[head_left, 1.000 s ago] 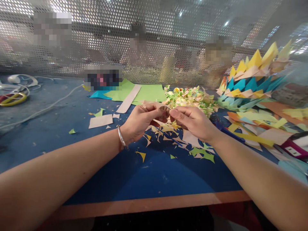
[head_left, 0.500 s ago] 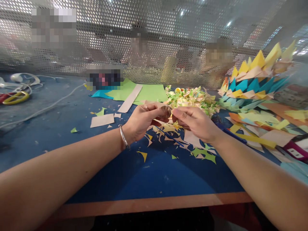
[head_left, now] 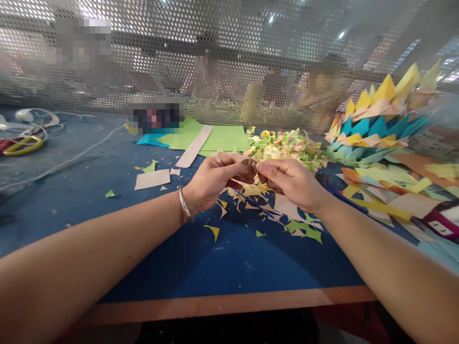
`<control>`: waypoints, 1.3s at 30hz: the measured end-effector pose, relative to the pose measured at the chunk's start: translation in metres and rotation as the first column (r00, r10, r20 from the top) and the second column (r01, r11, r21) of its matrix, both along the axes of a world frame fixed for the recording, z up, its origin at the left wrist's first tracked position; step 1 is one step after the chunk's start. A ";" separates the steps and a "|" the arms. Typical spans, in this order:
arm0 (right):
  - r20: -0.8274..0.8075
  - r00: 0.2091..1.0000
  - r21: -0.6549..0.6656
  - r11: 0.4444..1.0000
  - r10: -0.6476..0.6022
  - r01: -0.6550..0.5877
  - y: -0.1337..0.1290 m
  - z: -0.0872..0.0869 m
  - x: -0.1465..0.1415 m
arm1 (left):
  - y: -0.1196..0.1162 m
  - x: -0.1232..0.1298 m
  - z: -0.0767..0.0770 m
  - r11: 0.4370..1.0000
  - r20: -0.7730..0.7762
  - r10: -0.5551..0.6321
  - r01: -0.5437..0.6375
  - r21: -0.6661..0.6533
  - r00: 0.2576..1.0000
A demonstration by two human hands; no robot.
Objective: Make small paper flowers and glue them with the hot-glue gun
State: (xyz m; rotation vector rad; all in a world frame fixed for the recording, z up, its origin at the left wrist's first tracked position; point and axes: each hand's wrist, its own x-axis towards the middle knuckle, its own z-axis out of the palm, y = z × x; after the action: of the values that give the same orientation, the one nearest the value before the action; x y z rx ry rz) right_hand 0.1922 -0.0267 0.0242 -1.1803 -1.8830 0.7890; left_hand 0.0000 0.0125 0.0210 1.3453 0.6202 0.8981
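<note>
My left hand (head_left: 218, 179) and my right hand (head_left: 287, 181) meet at the centre, fingertips pinched close together. Between them is a small thin piece, perhaps a paper strip, too small and shadowed to name surely. Each hand is closed on it. Just behind them lies a heap of small folded paper shapes (head_left: 287, 148) in green, yellow and pale pink. Cut paper scraps (head_left: 251, 196) are scattered beneath the hands, and a green scrap (head_left: 308, 231) lies nearer me. A pale pink strip (head_left: 194, 145) rests on green paper sheets (head_left: 225, 137) behind my left hand.
At the right stand pointed paper stacks (head_left: 383, 126) beside loose strips (head_left: 405, 191) and a magenta-handled tool (head_left: 439, 224). Yellow-handled scissors (head_left: 23, 145) and a white cable (head_left: 71, 156) lie left. A perforated metal screen (head_left: 229, 71) rises behind the blue table (head_left: 236, 263).
The fingers of both hands have shifted very slightly around the small piece. A blurred person beyond the screen at the upper left has moved a little. The table items stay put.
</note>
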 end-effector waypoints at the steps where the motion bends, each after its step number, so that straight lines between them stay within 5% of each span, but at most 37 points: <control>1: 0.001 1.000 0.002 1.000 0.000 0.000 0.000 0.000 0.000 | 0.000 0.000 0.000 1.000 0.001 -0.001 0.001 -0.002 1.000; 39: 0.072 0.997 0.042 0.999 -0.030 0.027 -0.002 0.005 0.000 | 0.002 0.001 -0.005 1.000 0.027 -0.016 0.016 -0.020 1.000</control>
State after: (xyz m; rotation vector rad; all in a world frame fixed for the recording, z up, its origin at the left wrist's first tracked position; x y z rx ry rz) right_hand 0.1922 -0.0282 0.0295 -1.2219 -1.9280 0.6969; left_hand 0.0013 0.0147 0.0159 1.3165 0.5954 0.8933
